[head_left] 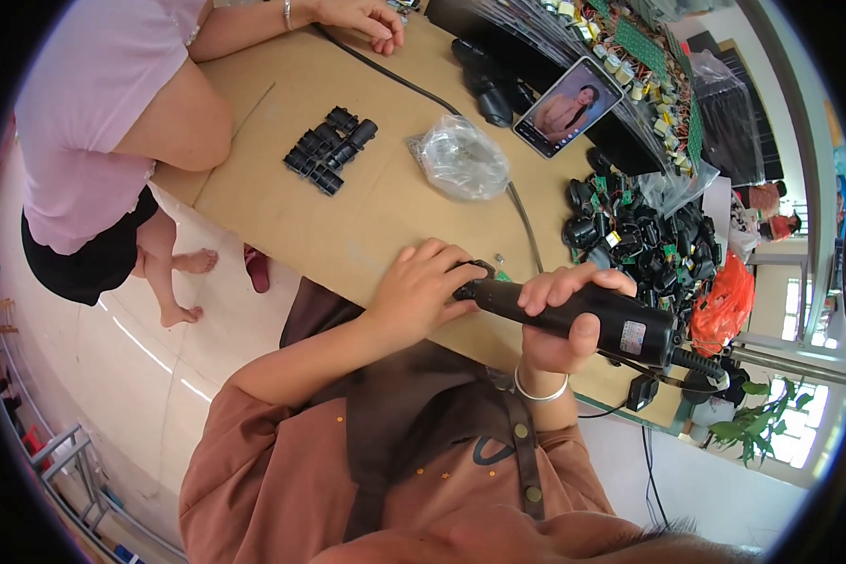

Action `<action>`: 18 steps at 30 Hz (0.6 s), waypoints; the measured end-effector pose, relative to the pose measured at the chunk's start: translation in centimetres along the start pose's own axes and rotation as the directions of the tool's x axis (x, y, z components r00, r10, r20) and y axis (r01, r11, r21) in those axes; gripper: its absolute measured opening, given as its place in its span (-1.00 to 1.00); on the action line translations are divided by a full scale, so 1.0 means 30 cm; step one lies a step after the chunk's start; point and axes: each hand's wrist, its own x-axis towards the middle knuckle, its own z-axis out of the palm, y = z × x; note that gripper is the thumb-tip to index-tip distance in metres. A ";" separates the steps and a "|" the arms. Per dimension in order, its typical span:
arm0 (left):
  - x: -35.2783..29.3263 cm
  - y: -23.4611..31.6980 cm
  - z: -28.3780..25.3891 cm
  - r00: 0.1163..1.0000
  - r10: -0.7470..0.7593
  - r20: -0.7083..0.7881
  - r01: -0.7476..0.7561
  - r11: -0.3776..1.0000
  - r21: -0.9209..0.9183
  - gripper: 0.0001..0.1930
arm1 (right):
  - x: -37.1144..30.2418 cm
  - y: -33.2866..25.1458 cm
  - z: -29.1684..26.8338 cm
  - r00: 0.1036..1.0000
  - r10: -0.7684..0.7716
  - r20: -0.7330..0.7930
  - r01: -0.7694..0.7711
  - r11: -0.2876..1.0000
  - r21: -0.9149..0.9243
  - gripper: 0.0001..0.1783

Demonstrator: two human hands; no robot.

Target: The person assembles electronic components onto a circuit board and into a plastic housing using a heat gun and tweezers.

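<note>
Tan tabletop (385,226) stretches away beyond my grip, pale tiled floor (150,414) off to its left. Right hand (573,310) is wrapped round the black driver (620,321), thumb on the near side, fingers over the top. Driver lies roughly level, nose toward my left hand (421,287), cord (697,362) trailing off right. Left fingers pinch a black part (475,271) at the driver's nose — its exact shape and the contact point are hidden by fingers.

Risks, my guess: bit could slip off the part and jab the left fingertips, which sit right by the nose; cause would be a tilted driver or a loose pinch. Cord could snag at the table edge and drag my aim off. Part could twist in the pinch if torque comes on hard.

Surface: clear bag (465,158) beyond the grip, grouped black pieces (329,150) beyond and left, cable (524,221) running past the bag down toward my hands. Right and beyond — a pile (587,228) of black housings with green boards, phone (571,105) propped farther out, red bag (724,299) past the pile.

Room: co-worker (103,113) seated far left of the grip; plant (761,423) by a bright window, far right.
</note>
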 end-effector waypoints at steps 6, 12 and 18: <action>-0.005 -0.005 -0.001 1.000 0.008 -0.020 -0.008 1.000 0.012 -0.55 | 0.002 0.008 0.015 0.996 -0.011 0.092 0.017 0.997 -0.069 -0.48; -0.008 -0.001 0.003 1.000 0.001 -0.017 -0.001 1.000 0.013 -0.56 | -0.011 0.003 0.017 0.994 0.027 0.103 -0.021 0.998 -0.057 -0.48; -0.008 -0.010 0.010 1.000 0.005 -0.015 -0.005 1.000 0.004 -0.53 | -0.005 0.007 0.016 0.998 0.031 0.055 -0.028 0.998 -0.058 -0.51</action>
